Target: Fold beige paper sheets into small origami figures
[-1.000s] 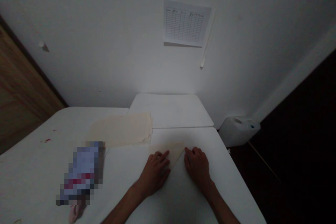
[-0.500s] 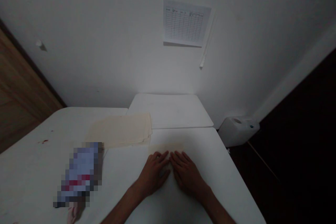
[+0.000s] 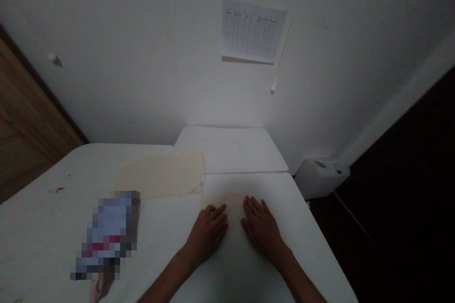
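A cream sheet of paper folded into a triangle [image 3: 232, 203] lies on the white table [image 3: 170, 246] in front of me. My left hand [image 3: 208, 232] rests flat on the paper's left part, fingers stretched out. My right hand [image 3: 261, 229] lies flat beside the slanted right edge of the fold, fingers spread and pressing down. Neither hand grips anything.
A stack of cream sheets [image 3: 163, 175] lies behind and left of my hands. A blurred-out object [image 3: 106, 234] sits at the left. A second white table [image 3: 231, 149] stands against the wall. A white container [image 3: 322, 175] is on the dark floor at right.
My right hand has slid rightward along the slanted fold, away from my left hand, after the two were side by side half a second ago. The left hand has stayed on the paper.
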The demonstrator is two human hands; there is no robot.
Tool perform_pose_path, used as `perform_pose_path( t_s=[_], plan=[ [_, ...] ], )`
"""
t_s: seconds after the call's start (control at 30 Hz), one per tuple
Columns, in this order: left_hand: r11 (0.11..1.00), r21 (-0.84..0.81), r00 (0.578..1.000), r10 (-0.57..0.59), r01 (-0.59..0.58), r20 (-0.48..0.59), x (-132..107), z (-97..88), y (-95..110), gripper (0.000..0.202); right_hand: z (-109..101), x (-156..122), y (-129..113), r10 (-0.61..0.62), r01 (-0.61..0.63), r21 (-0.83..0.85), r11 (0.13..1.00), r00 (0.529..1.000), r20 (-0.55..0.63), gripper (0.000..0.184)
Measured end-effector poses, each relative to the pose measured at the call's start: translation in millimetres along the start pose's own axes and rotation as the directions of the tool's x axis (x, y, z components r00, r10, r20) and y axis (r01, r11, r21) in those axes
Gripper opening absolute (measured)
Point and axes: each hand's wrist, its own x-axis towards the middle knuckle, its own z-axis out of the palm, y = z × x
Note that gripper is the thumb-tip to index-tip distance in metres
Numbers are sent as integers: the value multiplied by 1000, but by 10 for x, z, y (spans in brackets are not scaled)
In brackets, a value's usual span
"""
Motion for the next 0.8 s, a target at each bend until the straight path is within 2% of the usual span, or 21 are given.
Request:
perform_pose_path(
  t_s=[0.27,0.4,0.47,0.6,0.8],
  plan=[
    [996,64,994,-61,67,-88,-185,11,-106,25,68,19,-29,41,-42,-27,999,998,-44,47],
    [992,84,994,-83,89,-72,-223,8,-104,27,76,108,-123,64,-67,-25,997,992,-108,44],
    [992,97,995,-79,85,-63,-225,20,-104,27,76,154,-198,23,-23,2,1000,991,-135,39],
    [991,130,998,-35,42,-53,-238,61,-127,30,69,180,-318,-196,206,70,976,973,-124,37],
    [992,126,999,32,-31,-13,-295,25,-139,40,52,128,-332,-201,205,47,978,977,-76,43]
  ],
)
